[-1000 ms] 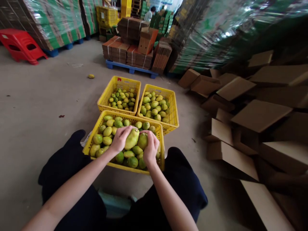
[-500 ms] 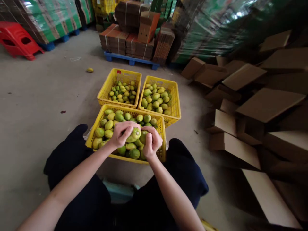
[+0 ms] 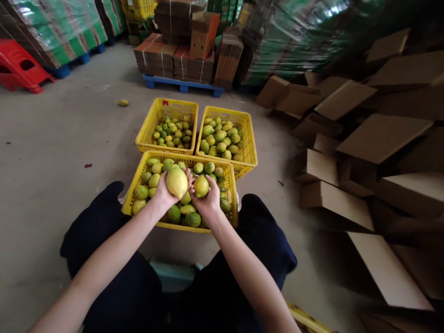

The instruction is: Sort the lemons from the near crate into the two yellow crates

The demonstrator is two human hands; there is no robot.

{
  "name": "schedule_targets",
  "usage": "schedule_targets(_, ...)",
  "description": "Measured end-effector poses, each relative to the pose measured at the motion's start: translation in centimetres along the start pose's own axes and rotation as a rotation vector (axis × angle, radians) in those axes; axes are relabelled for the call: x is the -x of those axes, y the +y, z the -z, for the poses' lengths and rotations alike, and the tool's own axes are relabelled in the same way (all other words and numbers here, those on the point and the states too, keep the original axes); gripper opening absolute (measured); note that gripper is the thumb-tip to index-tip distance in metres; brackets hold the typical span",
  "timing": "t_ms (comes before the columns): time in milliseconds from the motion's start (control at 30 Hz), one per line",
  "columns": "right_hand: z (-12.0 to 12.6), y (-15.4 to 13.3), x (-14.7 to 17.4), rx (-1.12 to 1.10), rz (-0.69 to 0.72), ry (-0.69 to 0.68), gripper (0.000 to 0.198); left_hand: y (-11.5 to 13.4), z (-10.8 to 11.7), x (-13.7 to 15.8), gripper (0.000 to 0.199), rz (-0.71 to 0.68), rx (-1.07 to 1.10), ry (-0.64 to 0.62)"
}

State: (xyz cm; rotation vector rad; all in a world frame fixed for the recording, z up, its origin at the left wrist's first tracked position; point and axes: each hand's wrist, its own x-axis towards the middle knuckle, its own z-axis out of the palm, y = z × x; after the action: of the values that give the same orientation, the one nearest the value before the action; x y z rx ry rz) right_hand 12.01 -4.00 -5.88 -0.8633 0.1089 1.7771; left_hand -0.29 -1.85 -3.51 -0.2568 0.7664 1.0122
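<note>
One large lemon [image 3: 176,181] lay in the left hand [image 3: 163,191] and a smaller lemon [image 3: 201,186] in the right hand [image 3: 210,202], both cupped palm-up around their fruit above the near crate [image 3: 180,227], seemingly to stop it rolling away.

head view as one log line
left hand: larger oval yellow lemon | right hand: smaller yellow-green lemon | below: yellow plastic crate

Grey floor [image 3: 76,138] lies open off the far-left corner of the nearest rectangular yellow plastic crate [image 3: 183,227]; dark-trousered knees [image 3: 260,215] flank it.
</note>
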Motion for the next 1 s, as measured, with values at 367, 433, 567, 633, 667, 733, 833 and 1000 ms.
schedule_targets(367, 0.7, 0.5, -0.6, 0.95, 0.806, -0.093, 0.04, -1.9, 0.0, -0.8, 0.043, -0.253, -0.065, -0.188)
schedule_targets(433, 1.0, 1.0, -1.0, 1.117, 0.773, -0.157, 0.052, -2.2, 0.0, -1.2, 0.042, -0.277, -0.07, -0.166)
schedule_targets(567, 1.3, 2.1, -1.1, 1.376, 0.821, -0.195, 0.072, -1.8, 0.9, -1.9, 0.04, -0.282, -0.108, -0.148)
schedule_targets(633, 1.3, 2.5, -0.6, 1.466, 0.957, -0.253, 0.074, -1.8, 1.9, -2.1, 0.039, -0.266, -0.138, -0.222)
schedule_targets(667, 1.2, 2.7, -0.3, 1.507, 1.015, -0.289, 0.073, -1.9, 2.5, -2.2, 0.038, -0.259, -0.154, -0.256)
schedule_targets(733, 1.1, 3.0, 0.4, 1.578, 1.08, -0.356, 0.07, -2.4, 3.8, -2.2, 0.033, -0.271, -0.182, -0.269)
schedule_targets(833, 0.9, 3.3, 1.3, 1.577, 1.074, -0.428, 0.067, -2.8, 5.0, -2.1, 0.026, -0.396, -0.208, -0.182)
schedule_targets(1000, 1.1, 2.3, 2.7, 1.27, 0.972, -0.514, 0.071, -0.7, 3.2, -1.9, 0.011, -0.483, -0.292, -0.056)
